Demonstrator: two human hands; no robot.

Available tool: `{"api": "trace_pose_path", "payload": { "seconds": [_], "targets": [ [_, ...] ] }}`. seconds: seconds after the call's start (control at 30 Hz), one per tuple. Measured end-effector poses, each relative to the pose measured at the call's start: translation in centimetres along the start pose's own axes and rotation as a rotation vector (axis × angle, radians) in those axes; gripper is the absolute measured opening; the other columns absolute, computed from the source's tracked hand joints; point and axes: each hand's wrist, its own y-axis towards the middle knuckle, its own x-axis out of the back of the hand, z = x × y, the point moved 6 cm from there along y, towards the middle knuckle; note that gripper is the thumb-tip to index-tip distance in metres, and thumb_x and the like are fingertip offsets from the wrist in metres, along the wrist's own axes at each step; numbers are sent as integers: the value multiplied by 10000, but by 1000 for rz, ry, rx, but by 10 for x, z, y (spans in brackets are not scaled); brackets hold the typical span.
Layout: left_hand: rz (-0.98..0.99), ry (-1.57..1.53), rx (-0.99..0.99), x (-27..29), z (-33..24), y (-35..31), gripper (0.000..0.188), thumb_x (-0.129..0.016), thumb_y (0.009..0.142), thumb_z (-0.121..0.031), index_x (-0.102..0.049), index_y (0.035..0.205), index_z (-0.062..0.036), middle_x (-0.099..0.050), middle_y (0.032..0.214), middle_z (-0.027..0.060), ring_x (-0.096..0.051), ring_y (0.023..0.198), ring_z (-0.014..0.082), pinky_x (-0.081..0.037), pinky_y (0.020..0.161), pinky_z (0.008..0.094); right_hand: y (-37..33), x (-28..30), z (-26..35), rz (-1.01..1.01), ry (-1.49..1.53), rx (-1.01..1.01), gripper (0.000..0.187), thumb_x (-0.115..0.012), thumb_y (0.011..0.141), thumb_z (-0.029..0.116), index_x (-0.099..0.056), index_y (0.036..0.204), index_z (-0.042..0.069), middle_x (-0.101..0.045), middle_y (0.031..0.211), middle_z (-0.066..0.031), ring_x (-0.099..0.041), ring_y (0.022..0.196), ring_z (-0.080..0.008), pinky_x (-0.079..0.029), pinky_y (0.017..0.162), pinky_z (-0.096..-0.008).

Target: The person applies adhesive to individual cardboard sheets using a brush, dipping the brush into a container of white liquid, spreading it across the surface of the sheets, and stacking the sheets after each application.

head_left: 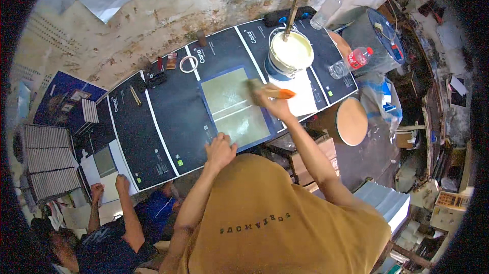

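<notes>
My right hand grips a brush by its orange-tipped handle, with the blurred bristle end over the right side of a grey-green sheet. The sheet has a blue border, a shiny, wet-looking surface and pale lines across its middle. My left hand lies at the sheet's near left corner with its fingers spread, holding nothing. Beyond my right hand stands a bucket of cream-coloured paste, with a wooden stick upright in it. White paper lies beside the bucket.
Tape roll, clear bottle and red-labelled bottle stand around the dark-covered table. At left, a co-worker's hands are at a white sheet near stacked grey bundles. A round stool is right.
</notes>
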Motion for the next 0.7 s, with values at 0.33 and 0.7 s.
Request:
{"api": "trace_pose_path", "payload": {
  "seconds": [0.33, 0.7],
  "targets": [
    [-141, 12, 155, -14, -18, -2, 607, -668, 864, -434, -559, 1274, 0, -502, 1342, 133, -541, 1207, 358, -382, 986, 696, 126, -3, 1, 302, -718, 167, 337, -624, 910, 406, -715, 923, 82, -706, 786, -147, -668, 721, -390, -559, 668, -443],
    [-182, 16, 267, -13, -23, -3, 703, -770, 778, -417, -526, 1305, -21, -489, 1360, 123, -543, 1213, 333, -423, 945, 668, 203, -85, 24, 522, -357, 518, 380, -627, 906, 424, -635, 785, 63, -670, 745, -167, -657, 695, -402, -511, 656, -514]
  ]
}}
